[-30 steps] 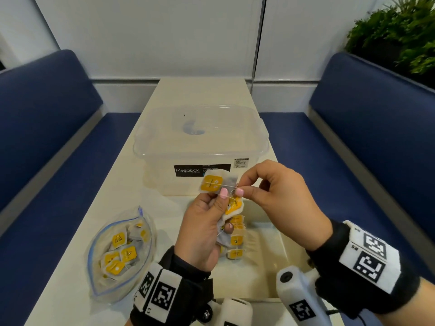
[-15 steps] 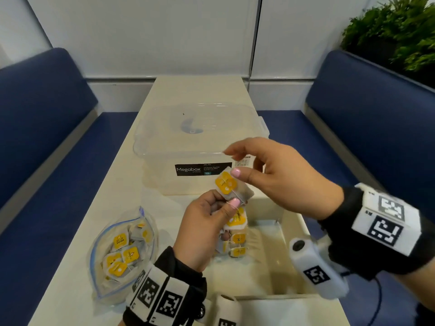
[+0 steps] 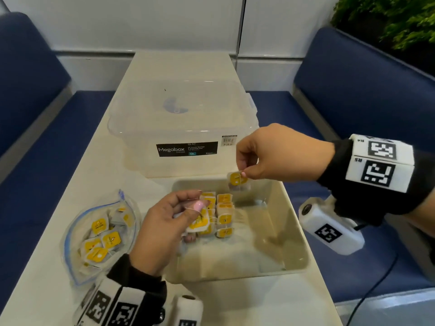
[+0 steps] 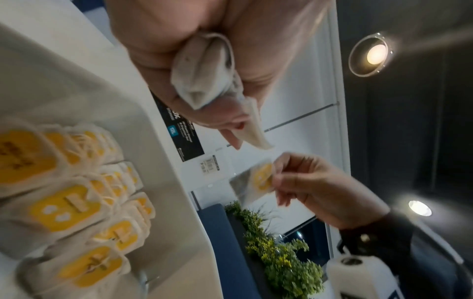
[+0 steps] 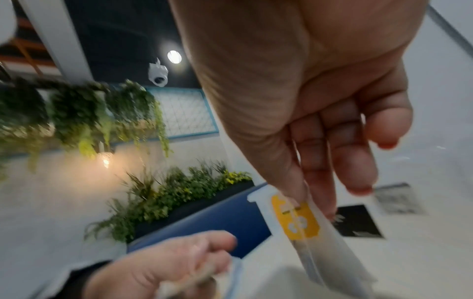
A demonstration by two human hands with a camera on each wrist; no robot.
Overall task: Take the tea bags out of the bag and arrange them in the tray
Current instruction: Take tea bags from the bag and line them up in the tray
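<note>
A cream tray [image 3: 292, 243] lies on the table with several yellow-tagged tea bags [image 3: 224, 209] lined up at its far left. My right hand [image 3: 243, 171] pinches one tea bag [image 3: 237, 181] by its tag above the tray's far edge; it shows again as a tea bag [image 5: 297, 220] in the right wrist view. My left hand [image 3: 188, 208] holds a small bunch of tea bags [image 3: 200, 222] over the tray's left side, and folded tea bags [image 4: 204, 68] sit in its palm. A clear zip bag [image 3: 98, 234] with more tea bags lies to the left.
A clear Megabox storage box [image 3: 183, 128] stands just behind the tray. Blue benches [image 3: 364, 95] flank the narrow table [image 3: 58, 267]. A plant [image 3: 395, 17] is at the back right.
My right hand has pulled one tea bag free of the left hand's bunch and carried it right and down toward the tray's far edge. The left hand has lowered over the tray.
</note>
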